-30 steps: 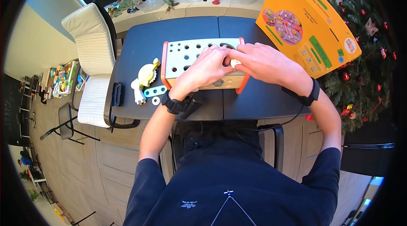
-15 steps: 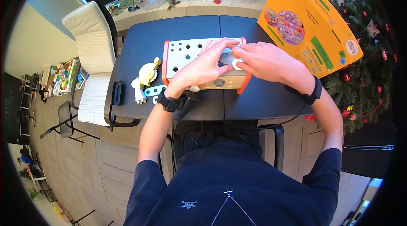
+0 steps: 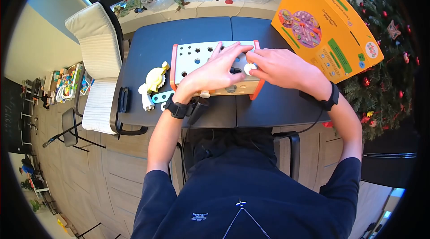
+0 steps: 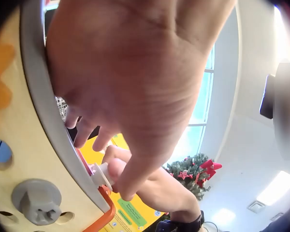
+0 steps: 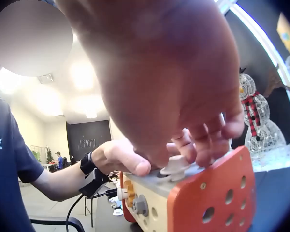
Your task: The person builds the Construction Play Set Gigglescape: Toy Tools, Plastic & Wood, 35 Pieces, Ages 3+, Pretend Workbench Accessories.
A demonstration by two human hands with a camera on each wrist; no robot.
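head view: the right hand (image 3: 286,66) pinches a round white piece (image 3: 250,68) between its thumb and bent fingers. the left hand (image 3: 215,69) has its fingers spread apart over the toy bench, and its thumb points at the white piece from just beside it. the white piece is at the top of the toy bench (image 3: 206,50), close to its right end; whether its lower part sits in a hole is hidden. a dark shape between the left hand's thumb and fingers is too covered to name.

the bench has a pale grey top with round holes, orange-red end panels (image 5: 215,198) and a cream front. on that front are a grey bolt head (image 4: 37,200) and, towards the bench's left end, an orange gear (image 5: 129,191).

both wrists wear black straps. on the dark worktop (image 3: 273,109), left of the bench, lie a pale yellow piece (image 3: 156,79), a white part (image 3: 147,99) just below it and a teal strip (image 3: 162,97) with holes. nearer the worktop's left edge is a black holder (image 3: 124,99).

a large yellow-orange carton (image 3: 329,24) leans at the far right, with a decorated christmas tree (image 3: 378,60) beside it. a chair (image 3: 96,46) with white cushions stands at the left, and a wire snowman (image 5: 257,116) with a checked scarf stands beyond the worktop.
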